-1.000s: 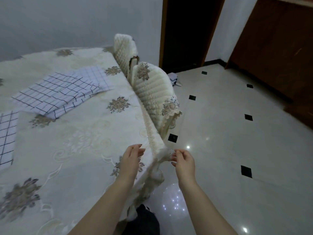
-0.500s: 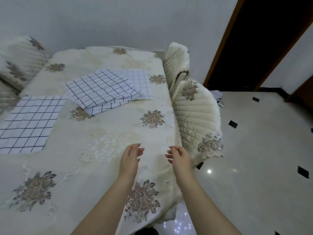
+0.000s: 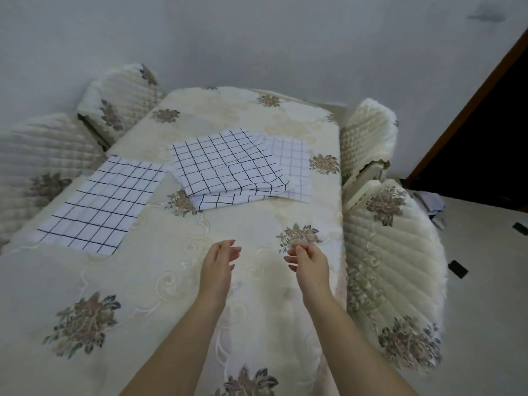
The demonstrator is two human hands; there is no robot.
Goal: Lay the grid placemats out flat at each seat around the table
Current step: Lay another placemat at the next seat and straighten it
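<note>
**Table** (image 3: 257,284): long, covered edge to edge by a cream tablecloth (image 3: 160,281) with raised scrollwork and grey-brown flower sprays.

**Single placemat** (image 3: 97,201): a rectangle of white cloth with a thin dark grid of large squares. It lies flat and unfolded along the table's left edge, crossed by faint fold creases, beside the near left chair (image 3: 37,155).

**Pile of placemats** (image 3: 228,167): the same white cloth and dark grid, set mid-table toward the far end, just right of the single one. The sheets lie askew on one another. The top sheet ripples, a second shows below it as a strip, and a paler, finer-checked sheet (image 3: 291,164) juts out on the right.

**Left hand** (image 3: 217,264): bare and held over the near half of the table, palm turned inward. The fingers are relaxed, slightly apart, and empty.

**Right hand** (image 3: 310,264): level with the left and apart from it, near the table's right edge. The fingers are loosely curled inward and grasp nothing.

**Chairs**: all have quilted cream covers with flower motifs. There is one more on the left (image 3: 120,92) and two on the right (image 3: 368,132) (image 3: 400,267), all pushed in against the table.

**Surroundings**: grey wall (image 3: 257,38), dark doorway (image 3: 485,138), pale tiled floor (image 3: 485,295).
</note>
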